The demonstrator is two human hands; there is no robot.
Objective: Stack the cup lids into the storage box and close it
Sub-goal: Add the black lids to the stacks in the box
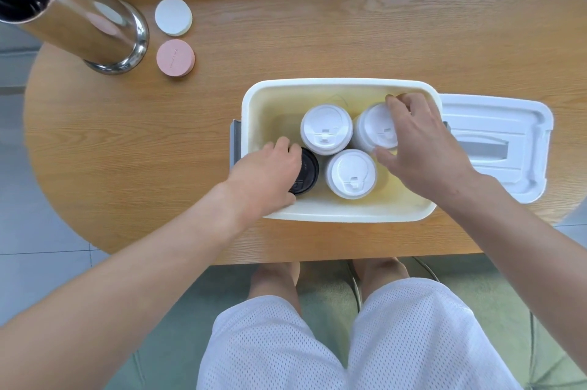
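Wooden table [317, 24] bears the storage box [336, 217]; inside it a black lid stack [308, 171] is gripped by the left hand [270, 175], a white stack [374, 127] by the right hand [419, 148]. Stacks are best kept upright, snugly together.

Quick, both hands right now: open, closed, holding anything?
Left hand: closed around the black plastic cup lid stack in the cream storage box.
Right hand: fingers curled around a white cup lid stack.
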